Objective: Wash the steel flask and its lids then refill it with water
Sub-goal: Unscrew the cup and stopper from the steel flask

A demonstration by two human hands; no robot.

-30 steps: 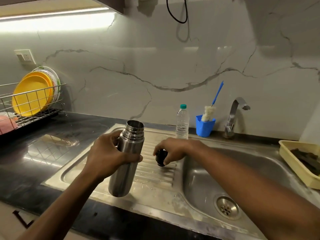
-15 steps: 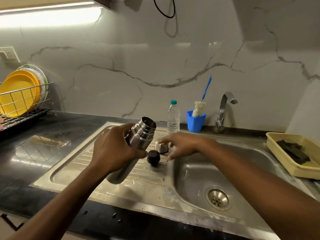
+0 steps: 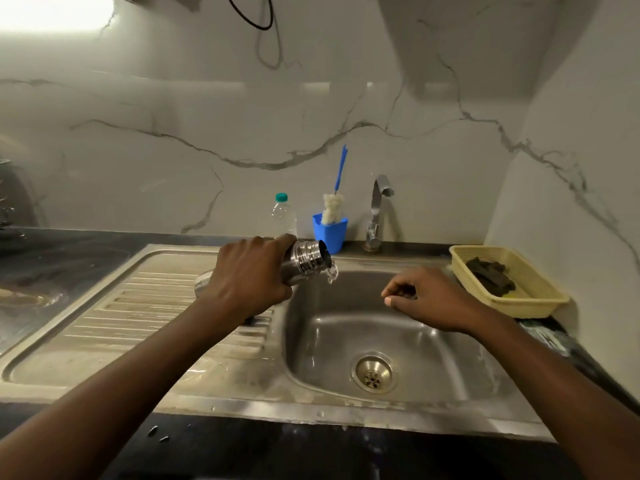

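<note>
Tipping the steel flask [image 3: 305, 263] with your left hand [image 3: 249, 277], fingers wrapped round it, you aim its mouth rightward over the sink [image 3: 346, 329]; your right hand [image 3: 434, 299] hovers there, loosely curled.

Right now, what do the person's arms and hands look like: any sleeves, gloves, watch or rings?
Both bare: the left arm and right arm show no sleeve anywhere in frame. The left hand and right hand wear no gloves; no watch or bracelet at either wrist, no ring on the visible fingers.
</note>
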